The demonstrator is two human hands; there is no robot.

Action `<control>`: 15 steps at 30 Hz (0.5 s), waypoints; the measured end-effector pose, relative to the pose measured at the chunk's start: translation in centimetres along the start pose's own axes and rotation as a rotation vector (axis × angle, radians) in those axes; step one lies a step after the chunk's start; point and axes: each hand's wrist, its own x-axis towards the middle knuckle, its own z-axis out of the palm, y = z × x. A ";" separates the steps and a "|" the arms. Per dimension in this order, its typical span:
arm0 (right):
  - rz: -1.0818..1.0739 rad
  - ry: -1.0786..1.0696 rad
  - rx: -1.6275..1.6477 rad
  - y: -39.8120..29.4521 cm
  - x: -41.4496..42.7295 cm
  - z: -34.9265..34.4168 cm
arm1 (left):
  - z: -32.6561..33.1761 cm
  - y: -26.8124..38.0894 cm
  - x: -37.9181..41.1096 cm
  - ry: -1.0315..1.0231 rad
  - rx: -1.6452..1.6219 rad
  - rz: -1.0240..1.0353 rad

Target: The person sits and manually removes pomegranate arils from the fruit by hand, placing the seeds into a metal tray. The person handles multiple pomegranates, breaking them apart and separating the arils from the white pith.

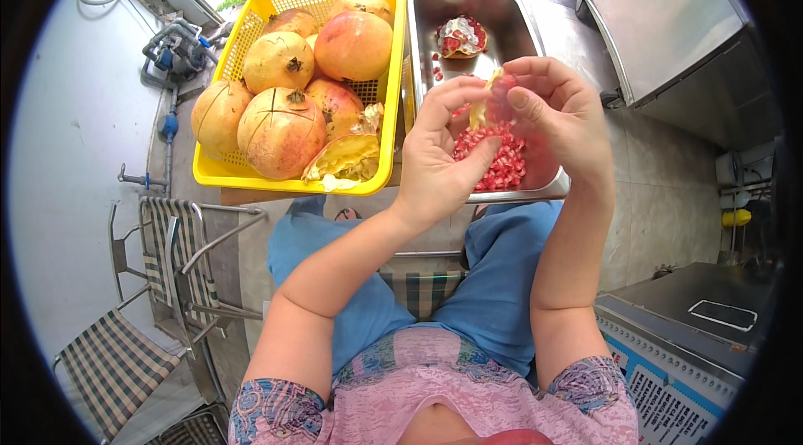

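Note:
Over the near part of a steel pan (430, 3), my left hand (439, 150) and my right hand (564, 115) hold a pomegranate piece (482, 105) between their fingertips. The piece shows yellowish rind and a pinkish side, partly covered by my fingers. Below it in the pan lies a heap of loose red pomegranate arils (502, 163), half hidden by my left thumb. Farther back in the pan sits a partly opened pomegranate chunk (462, 37) with white membrane and red arils. A few stray arils (437, 73) lie beside it.
A yellow plastic basket (401, 18) left of the pan holds several whole pomegranates (282, 131), some scored, and an emptied rind (344, 156). Folding chairs (119, 370) stand at the left near wall pipes (169, 125). A steel cabinet (665, 12) and a dark counter (690, 301) stand right.

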 end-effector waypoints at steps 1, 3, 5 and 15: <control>-0.032 0.023 -0.007 0.1 0.0 -0.1 | 0.4 0.3 0.1 0.018 -0.052 -0.026; -0.079 0.013 -0.004 0.0 0.0 -0.1 | 0.1 0.7 0.3 0.019 -0.200 -0.132; -0.106 -0.054 0.018 -0.2 -0.1 -0.1 | -0.4 0.8 0.6 0.030 -0.263 -0.227; -0.261 -0.019 -0.190 -0.4 -0.4 0.3 | -0.5 0.3 0.7 0.055 -0.187 -0.248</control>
